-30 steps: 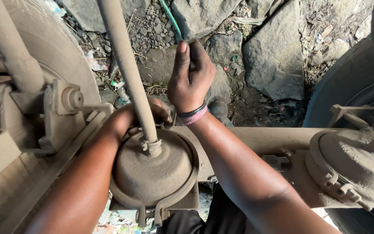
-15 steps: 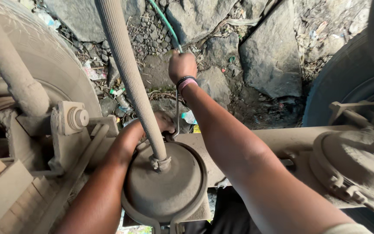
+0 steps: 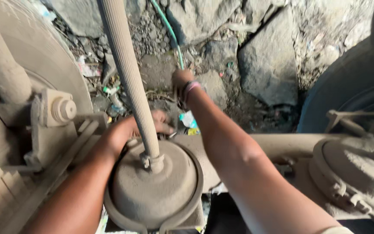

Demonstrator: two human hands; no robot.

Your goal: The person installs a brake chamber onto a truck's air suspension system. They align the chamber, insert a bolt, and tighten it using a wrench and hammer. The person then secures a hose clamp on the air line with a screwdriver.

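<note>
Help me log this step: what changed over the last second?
The right hand moved farther out from the round dusty chamber, toward the rocks, and closed into a fist at the thin green hose, apparently holding it. The left hand stayed behind the ribbed hose, which stays clamped to the chamber.

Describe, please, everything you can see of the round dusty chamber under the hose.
The chamber is a domed, round metal canister, coated all over in pale dust. A clamp band rings its rim, with a joint showing at the bottom edge. A ribbed hose runs down into a small clamped fitting near the top of the dome. It sits against the axle beam, between two tyres. The left hand rests at its upper rim, behind the hose; the right hand reaches past it and does not touch it.
</note>
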